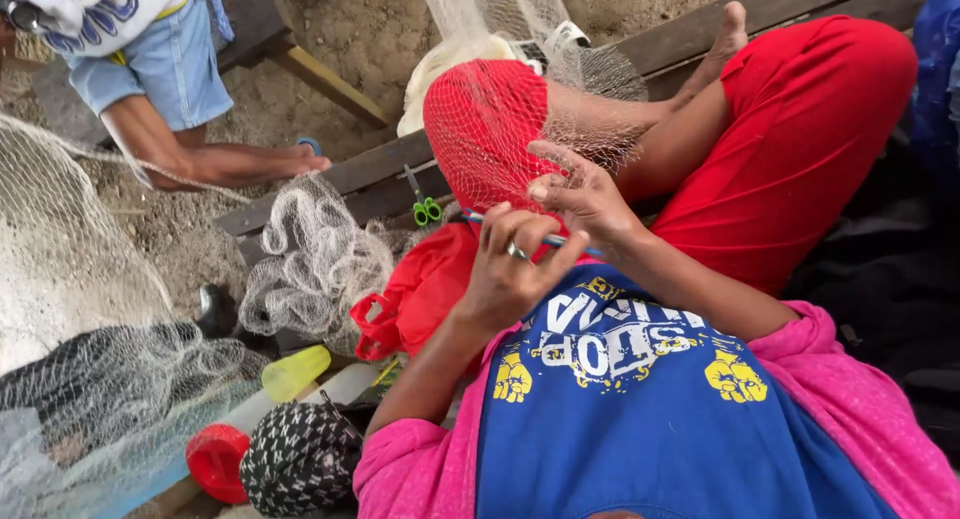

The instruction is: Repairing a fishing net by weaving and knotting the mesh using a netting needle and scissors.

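Observation:
A fine whitish fishing net (590,104) lies draped over my raised knee in red trousers (485,119). My right hand (585,194) pinches the mesh just below the knee, thumb and fingers closed on it. Right beneath it, my left hand (510,269), a ring on one finger, is curled around a thin blue netting needle (575,246) that runs crosswise between the two hands. The hands almost touch. My blue shirt with pink sleeves fills the lower part of the view.
Green-handled scissors (428,211) lie on a wooden plank (350,179). A bunched net (310,259), a red bag (420,289), a yellow bottle (295,372), a red lid (217,462) and a black-and-white patterned bundle (300,457) lie at left. Another person's hand (300,162) reaches down at upper left.

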